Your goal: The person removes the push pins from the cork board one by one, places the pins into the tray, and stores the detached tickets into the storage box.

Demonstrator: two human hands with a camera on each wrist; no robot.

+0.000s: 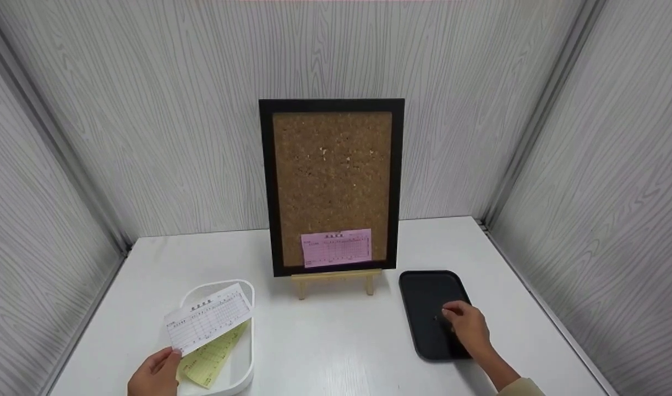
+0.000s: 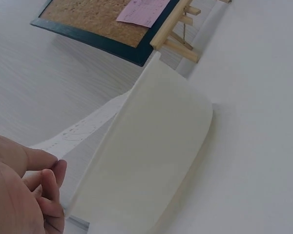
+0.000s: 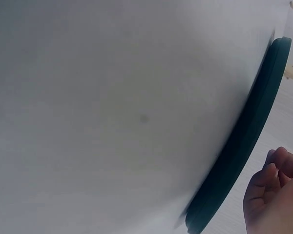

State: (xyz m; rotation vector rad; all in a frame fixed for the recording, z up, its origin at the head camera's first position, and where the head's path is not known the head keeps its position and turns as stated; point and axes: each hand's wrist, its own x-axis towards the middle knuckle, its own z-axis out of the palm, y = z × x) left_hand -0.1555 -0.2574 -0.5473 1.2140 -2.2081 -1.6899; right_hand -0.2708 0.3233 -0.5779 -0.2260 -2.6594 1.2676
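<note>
My left hand (image 1: 155, 374) pinches the lower left corner of a white printed slip (image 1: 209, 318), tilted above a white basket (image 1: 251, 352). Beneath the slip, a yellow printed slip (image 1: 212, 360) lies in the basket. In the left wrist view, the basket's outer wall (image 2: 146, 141) stands beside the hand. My right hand (image 1: 469, 325) is over a black tray (image 1: 424, 294), thumb and fingertips brought together. A small dark speck (image 1: 436, 318) shows near them, too small to identify. The right wrist view shows the fingertips (image 3: 271, 168) meeting; whether they hold anything cannot be made out.
A cork board (image 1: 336, 181) in a black frame stands at the back on a small wooden easel (image 1: 336, 276). A pink printed slip (image 1: 337, 248) is on its lower part. Pale wood-grain walls (image 1: 159, 110) enclose the white table (image 1: 324, 341) on three sides.
</note>
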